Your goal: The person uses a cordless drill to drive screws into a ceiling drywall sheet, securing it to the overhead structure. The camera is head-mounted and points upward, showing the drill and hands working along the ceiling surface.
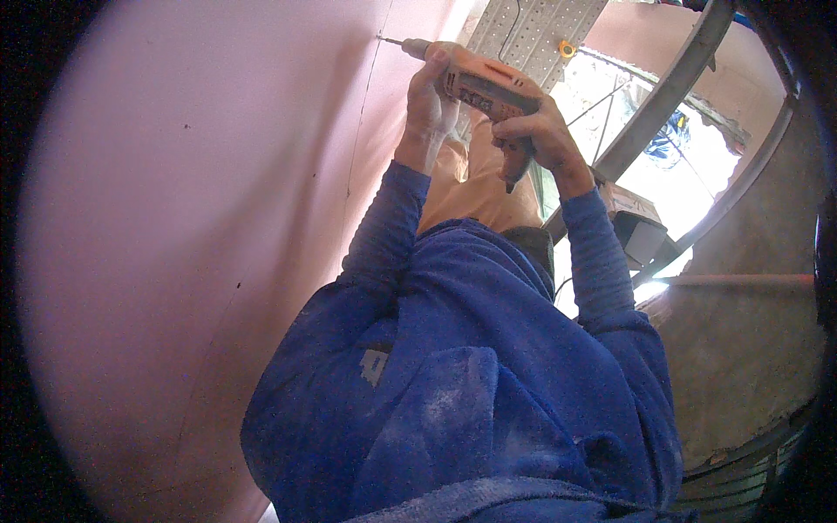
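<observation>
An orange and dark grey power drill is held level between my two hands, pointing left at a pink board wall. Its thin bit reaches the wall at the top, at a dark vertical pencil-like line; the tip appears to touch it. My left hand is closed around the front of the drill, just behind the chuck. Around the rear handle wraps my right hand, its fingers partly hidden by the tool. Several small dark dots mark the board.
Past the drill lies a perforated metal plank with a small yellow round object on it. Curved-looking metal rails run along the right. A box sits beside my right forearm. Farther down is a blue bundle.
</observation>
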Demonstrator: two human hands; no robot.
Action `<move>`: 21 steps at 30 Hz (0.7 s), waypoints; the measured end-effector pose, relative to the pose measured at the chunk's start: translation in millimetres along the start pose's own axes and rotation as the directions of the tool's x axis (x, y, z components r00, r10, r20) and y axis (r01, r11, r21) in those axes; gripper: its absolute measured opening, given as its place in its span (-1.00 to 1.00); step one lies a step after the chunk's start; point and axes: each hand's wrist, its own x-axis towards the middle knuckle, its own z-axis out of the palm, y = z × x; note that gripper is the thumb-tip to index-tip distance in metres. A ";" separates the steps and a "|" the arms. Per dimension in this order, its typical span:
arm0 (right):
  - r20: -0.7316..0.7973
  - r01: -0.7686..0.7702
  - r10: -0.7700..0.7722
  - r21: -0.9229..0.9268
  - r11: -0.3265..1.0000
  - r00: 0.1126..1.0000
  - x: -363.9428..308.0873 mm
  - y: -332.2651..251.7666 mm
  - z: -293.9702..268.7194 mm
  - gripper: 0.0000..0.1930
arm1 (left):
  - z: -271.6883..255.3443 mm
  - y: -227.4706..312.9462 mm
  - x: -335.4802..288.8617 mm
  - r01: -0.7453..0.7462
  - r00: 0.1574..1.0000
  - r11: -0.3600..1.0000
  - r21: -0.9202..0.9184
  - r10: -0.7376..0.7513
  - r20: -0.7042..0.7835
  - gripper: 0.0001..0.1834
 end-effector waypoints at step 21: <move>-0.267 0.018 -0.026 -0.030 0.999 0.963 -39.7 -40.7 20.4 -0.48 | -7.8 63.2 8.5 0.120 0.937 0.965 0.234 -0.032 -0.348 -0.49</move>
